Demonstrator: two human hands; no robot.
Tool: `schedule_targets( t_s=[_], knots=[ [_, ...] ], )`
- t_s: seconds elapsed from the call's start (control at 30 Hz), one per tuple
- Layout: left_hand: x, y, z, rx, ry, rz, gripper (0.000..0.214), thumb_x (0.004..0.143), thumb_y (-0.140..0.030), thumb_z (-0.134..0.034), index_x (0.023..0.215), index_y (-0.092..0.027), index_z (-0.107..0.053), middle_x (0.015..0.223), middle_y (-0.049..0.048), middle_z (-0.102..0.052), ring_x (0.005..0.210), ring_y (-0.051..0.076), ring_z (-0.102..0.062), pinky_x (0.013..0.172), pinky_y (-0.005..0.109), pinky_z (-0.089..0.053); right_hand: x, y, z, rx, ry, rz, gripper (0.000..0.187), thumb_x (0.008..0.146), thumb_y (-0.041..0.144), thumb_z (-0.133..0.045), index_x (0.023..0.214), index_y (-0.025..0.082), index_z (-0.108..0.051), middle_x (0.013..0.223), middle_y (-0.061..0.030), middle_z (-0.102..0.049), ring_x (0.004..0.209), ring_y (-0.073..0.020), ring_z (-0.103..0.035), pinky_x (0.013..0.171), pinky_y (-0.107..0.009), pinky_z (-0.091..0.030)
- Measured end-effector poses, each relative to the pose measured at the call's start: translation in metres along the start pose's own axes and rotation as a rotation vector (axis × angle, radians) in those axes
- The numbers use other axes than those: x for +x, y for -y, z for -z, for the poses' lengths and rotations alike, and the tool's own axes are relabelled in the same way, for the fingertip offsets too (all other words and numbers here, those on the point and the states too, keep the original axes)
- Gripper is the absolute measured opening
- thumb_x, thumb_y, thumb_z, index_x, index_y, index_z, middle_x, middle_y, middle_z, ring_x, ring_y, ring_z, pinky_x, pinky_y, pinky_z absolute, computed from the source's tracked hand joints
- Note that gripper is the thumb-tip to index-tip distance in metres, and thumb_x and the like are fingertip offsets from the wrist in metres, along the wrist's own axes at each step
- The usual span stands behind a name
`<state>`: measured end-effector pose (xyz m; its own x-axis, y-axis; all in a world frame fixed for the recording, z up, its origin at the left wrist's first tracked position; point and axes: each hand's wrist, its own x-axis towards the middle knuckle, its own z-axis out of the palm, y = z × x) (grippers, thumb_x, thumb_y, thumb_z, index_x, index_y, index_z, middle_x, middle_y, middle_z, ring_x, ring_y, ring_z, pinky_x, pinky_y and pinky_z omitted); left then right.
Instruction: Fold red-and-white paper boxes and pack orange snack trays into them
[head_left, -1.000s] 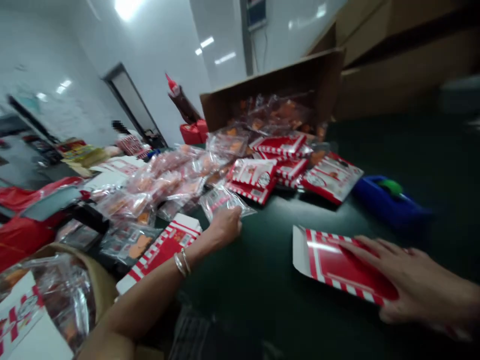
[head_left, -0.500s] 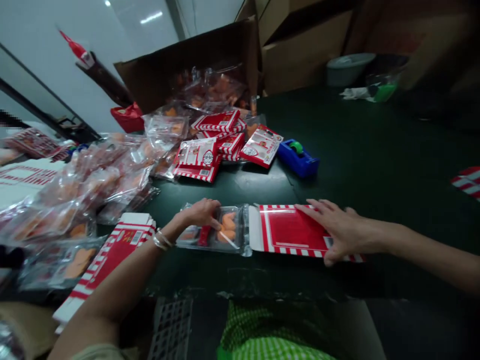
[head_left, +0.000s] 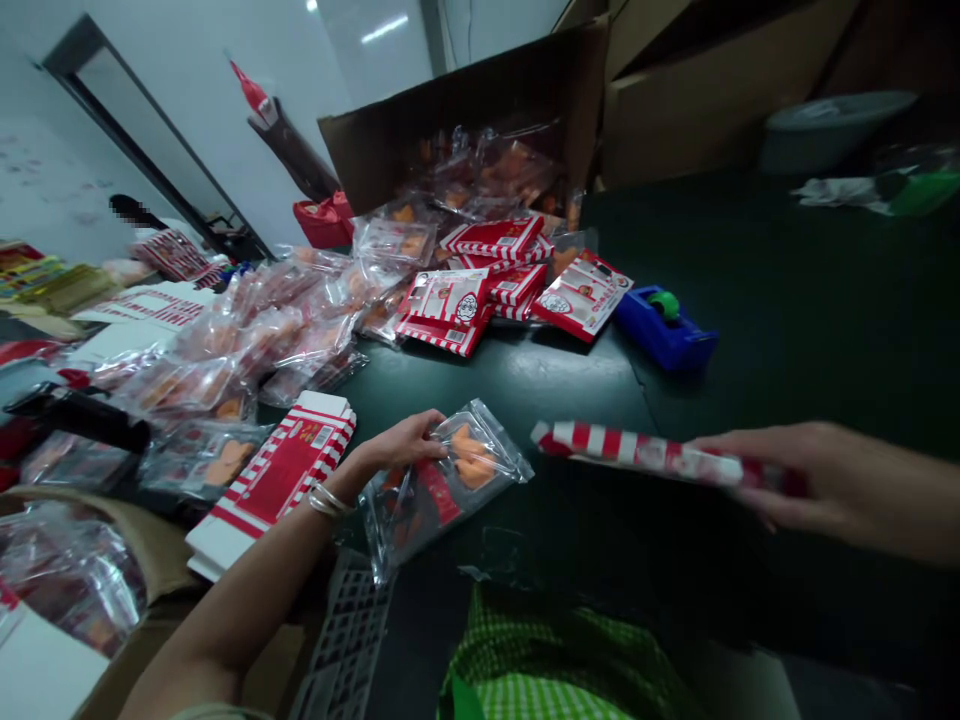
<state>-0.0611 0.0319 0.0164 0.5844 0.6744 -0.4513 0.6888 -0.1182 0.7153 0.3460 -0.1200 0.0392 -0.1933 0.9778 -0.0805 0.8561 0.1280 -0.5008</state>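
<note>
My left hand (head_left: pixel 401 442) is closed on a clear plastic packet (head_left: pixel 442 482) with orange and red pieces inside, held just above the near edge of the dark green table (head_left: pixel 787 320). My right hand (head_left: pixel 795 478) grips a flat red-and-white striped carton (head_left: pixel 634 450), lifted off the table and seen almost edge-on. The packet's corner sits close to the carton's left end. A stack of flat striped cartons (head_left: pixel 274 478) lies beside my left wrist, which wears bangles.
A heap of clear packets (head_left: pixel 247 345) covers the left of the table. Filled red cartons (head_left: pixel 495 285) lie before a tipped cardboard box (head_left: pixel 465 130). A blue tape dispenser (head_left: pixel 664 325) stands mid-table. Another person (head_left: pixel 154 245) sits far left.
Both hands have lifted their items off the table. The packet now tilts toward me, and the carton has swung from lying flat to nearly edge-on.
</note>
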Motion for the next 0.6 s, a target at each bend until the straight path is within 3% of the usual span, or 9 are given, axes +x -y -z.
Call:
schedule_targets(
  t_s=[0.07,0.13,0.2,0.3,0.4,0.47,0.6],
  knots=[
    [-0.002,-0.001,0.000,-0.046,0.026,-0.024,0.038,0.072,-0.035,-0.061,0.103,-0.016,-0.049,0.075,-0.0038,-0.054,0.064,0.012,-0.051,0.057,0.022,-0.041,0.013,0.004,0.025,0.125,0.132,-0.061,0.049,0.082,0.052,-0.041,0.108,0.021,-0.069,0.075,-0.0038,-0.072,0.061,-0.0209,-0.066,0.059,-0.035,-0.053],
    [-0.004,-0.001,0.000,-0.080,0.054,-0.050,0.038,0.075,-0.037,-0.059,0.104,-0.016,-0.048,0.073,-0.0041,-0.054,0.060,0.011,-0.049,0.054,0.022,-0.038,0.028,0.007,0.038,0.167,0.285,-0.057,0.051,0.083,0.051,-0.036,0.106,0.018,-0.069,0.089,-0.0058,-0.073,0.080,-0.0248,-0.069,0.072,-0.039,-0.053],
    [-0.003,0.001,-0.001,-0.134,0.073,-0.053,0.037,0.078,-0.038,-0.056,0.106,-0.016,-0.047,0.071,-0.0049,-0.053,0.057,0.010,-0.046,0.053,0.021,-0.036,0.038,0.006,0.039,0.094,0.378,-0.056,0.055,0.080,0.052,-0.045,0.116,0.017,-0.065,0.115,-0.0103,-0.068,0.107,-0.0315,-0.062,0.090,-0.044,-0.049],
    [-0.001,0.006,-0.002,-0.229,0.072,-0.010,0.041,0.078,-0.038,-0.058,0.110,-0.017,-0.044,0.068,-0.0066,-0.052,0.054,0.009,-0.045,0.052,0.021,-0.035,0.033,0.002,0.019,-0.115,0.328,-0.094,0.095,0.061,0.057,-0.069,0.143,0.018,-0.039,0.149,-0.0158,-0.036,0.135,-0.0398,-0.033,0.107,-0.053,-0.033],
    [-0.001,0.007,-0.003,-0.227,0.041,0.030,0.050,0.076,-0.036,-0.061,0.117,-0.017,-0.040,0.065,-0.0081,-0.050,0.053,0.009,-0.044,0.052,0.021,-0.035,0.011,-0.002,-0.011,-0.224,0.342,-0.069,0.126,0.040,0.058,-0.082,0.148,0.025,-0.027,0.156,-0.0175,-0.019,0.139,-0.0472,-0.013,0.106,-0.068,-0.019],
    [-0.002,0.006,-0.005,-0.204,0.009,0.044,0.057,0.075,-0.034,-0.061,0.123,-0.016,-0.037,0.065,-0.0082,-0.049,0.054,0.010,-0.044,0.053,0.022,-0.035,-0.002,-0.007,-0.026,-0.244,0.351,-0.060,0.126,0.038,0.058,-0.082,0.148,0.028,-0.027,0.155,-0.0187,-0.018,0.138,-0.0501,-0.015,0.103,-0.072,-0.017],
    [-0.006,0.000,-0.019,-0.180,-0.119,0.055,0.067,0.072,-0.029,-0.062,0.132,-0.014,-0.037,0.066,-0.0069,-0.050,0.058,0.012,-0.048,0.056,0.024,-0.038,-0.015,-0.018,-0.041,-0.237,0.287,0.005,0.111,0.057,0.062,-0.071,0.150,0.030,-0.020,0.153,-0.0182,-0.024,0.136,-0.0459,-0.027,0.105,-0.065,-0.025]
  ],
)
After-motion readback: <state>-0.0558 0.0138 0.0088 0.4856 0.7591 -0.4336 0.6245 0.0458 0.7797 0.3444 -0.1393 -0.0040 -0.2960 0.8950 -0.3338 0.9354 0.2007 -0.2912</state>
